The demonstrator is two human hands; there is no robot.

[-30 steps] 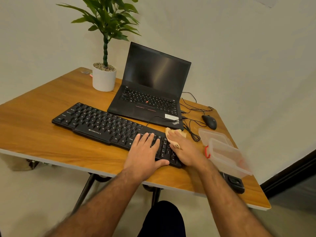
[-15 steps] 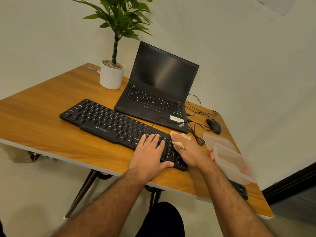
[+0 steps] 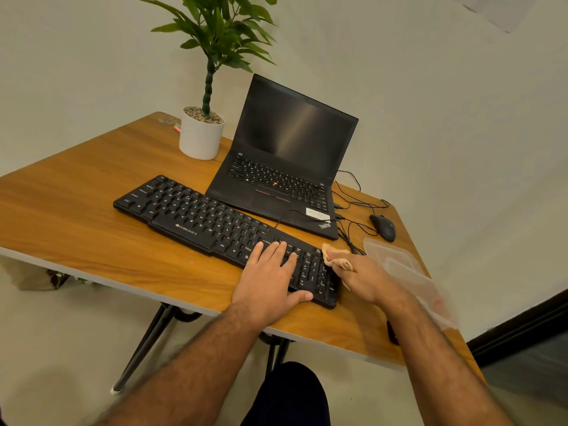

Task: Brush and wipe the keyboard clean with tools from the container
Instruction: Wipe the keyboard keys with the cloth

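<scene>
Head view, I record a black full-size keyboard (image 3: 215, 224) lying diagonally across the wooden table (image 3: 76, 216), left end farther, right end near the front edge. White lettering reading ZEBRONICS sits on its near lip; its cable runs off the far side toward the laptop (image 3: 285, 176), which stands open with a dark screen just behind it.

I note the left hand (image 3: 270, 281) lying flat on the keys toward the right end, fingers straight and slightly spread, thumb along the near edge. The right hand (image 3: 365, 276) is at the keyboard's right end, its fingers bunched around a tan cloth (image 3: 333, 256) that touches the far right corner of the keyboard.

A clear plastic container (image 3: 412, 272) sits on the table just right of the right hand, blurred; I cannot tell its contents. A black mouse (image 3: 383, 227) lies beyond it, with loose cables between mouse and laptop. A potted plant (image 3: 201, 133) in a white pot stands at the far left of the laptop
</scene>
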